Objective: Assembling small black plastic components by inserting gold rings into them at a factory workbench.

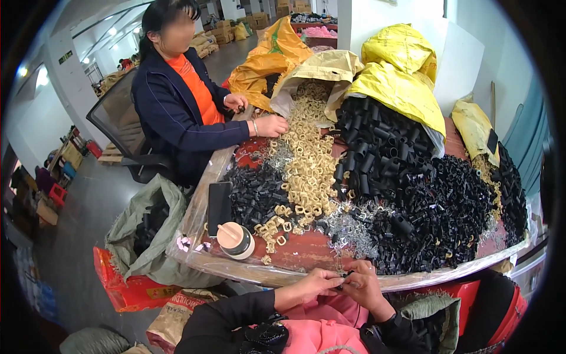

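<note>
My left hand (312,287) and my right hand (364,288) meet in front of the table's near edge, fingers pinched together. Between them is a small black plastic part (341,287), mostly covered by the fingertips. Just beyond my hands lies a heap of small black plastic parts (424,218). Small silvery metal clips (349,232) are scattered to its left. Tan plastic rings (306,165) run in a long pile from an opened sack down toward me. Larger black tubes (377,141) spill from a yellow sack (401,88) farther back.
The red table (298,255) carries a lidded cup (236,241) and a phone (219,202) at its left. A co-worker (183,100) sits at the far left, hands by the tan rings. A green woven sack (153,230) with black parts stands on the floor at left.
</note>
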`<act>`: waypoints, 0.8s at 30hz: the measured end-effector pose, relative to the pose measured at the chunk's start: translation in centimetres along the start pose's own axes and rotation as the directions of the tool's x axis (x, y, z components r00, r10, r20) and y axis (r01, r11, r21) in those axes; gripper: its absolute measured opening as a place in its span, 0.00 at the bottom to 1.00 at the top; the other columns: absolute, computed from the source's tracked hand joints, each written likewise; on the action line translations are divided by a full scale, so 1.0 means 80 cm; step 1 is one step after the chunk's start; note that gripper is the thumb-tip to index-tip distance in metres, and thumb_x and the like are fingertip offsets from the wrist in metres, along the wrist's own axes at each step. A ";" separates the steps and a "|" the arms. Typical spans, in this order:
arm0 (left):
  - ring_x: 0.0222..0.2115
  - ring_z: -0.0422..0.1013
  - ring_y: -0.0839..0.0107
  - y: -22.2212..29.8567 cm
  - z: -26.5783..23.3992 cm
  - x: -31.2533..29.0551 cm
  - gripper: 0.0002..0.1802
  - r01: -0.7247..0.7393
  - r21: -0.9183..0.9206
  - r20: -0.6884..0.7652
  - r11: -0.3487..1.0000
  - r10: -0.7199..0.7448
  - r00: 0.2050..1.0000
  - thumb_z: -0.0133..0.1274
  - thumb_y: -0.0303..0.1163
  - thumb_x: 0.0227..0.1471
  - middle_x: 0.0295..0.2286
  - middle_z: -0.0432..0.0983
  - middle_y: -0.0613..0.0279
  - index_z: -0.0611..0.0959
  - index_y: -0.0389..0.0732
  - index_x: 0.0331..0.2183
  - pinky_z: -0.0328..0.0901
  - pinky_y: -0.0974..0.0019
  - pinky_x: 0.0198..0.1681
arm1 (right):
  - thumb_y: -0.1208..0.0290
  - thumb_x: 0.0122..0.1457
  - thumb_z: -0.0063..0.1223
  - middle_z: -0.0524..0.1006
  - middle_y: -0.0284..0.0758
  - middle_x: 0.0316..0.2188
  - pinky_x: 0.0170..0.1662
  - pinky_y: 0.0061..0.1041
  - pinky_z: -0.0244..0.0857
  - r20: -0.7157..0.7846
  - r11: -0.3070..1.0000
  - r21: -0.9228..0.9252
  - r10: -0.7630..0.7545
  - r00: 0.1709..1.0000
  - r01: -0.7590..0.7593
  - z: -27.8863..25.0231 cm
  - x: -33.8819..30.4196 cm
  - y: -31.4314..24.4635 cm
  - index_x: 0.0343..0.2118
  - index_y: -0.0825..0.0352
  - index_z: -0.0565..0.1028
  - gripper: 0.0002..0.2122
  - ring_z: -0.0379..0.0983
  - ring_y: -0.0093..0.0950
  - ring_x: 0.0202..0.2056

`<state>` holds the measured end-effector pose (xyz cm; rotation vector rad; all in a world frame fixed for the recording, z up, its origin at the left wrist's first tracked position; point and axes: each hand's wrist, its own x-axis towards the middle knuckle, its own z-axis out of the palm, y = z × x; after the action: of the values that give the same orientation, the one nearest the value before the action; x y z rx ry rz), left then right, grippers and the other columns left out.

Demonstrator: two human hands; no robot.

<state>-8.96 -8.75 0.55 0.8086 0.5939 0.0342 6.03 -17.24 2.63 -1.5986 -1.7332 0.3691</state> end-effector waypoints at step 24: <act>0.32 0.70 0.67 0.029 -0.081 -0.043 0.12 -0.261 -0.458 -0.181 0.850 0.198 0.963 0.45 0.27 0.48 0.31 0.71 0.58 0.71 0.32 0.36 0.67 0.75 0.33 | 0.73 0.42 0.50 0.68 0.32 0.28 0.35 0.28 0.55 0.181 0.924 -0.317 -0.164 0.970 0.215 0.047 0.146 0.018 0.29 0.62 0.71 0.08 0.63 0.31 0.31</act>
<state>-14.73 -3.63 0.36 0.3880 0.5733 0.4430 5.09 -4.96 2.86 -1.6480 -2.1395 0.1044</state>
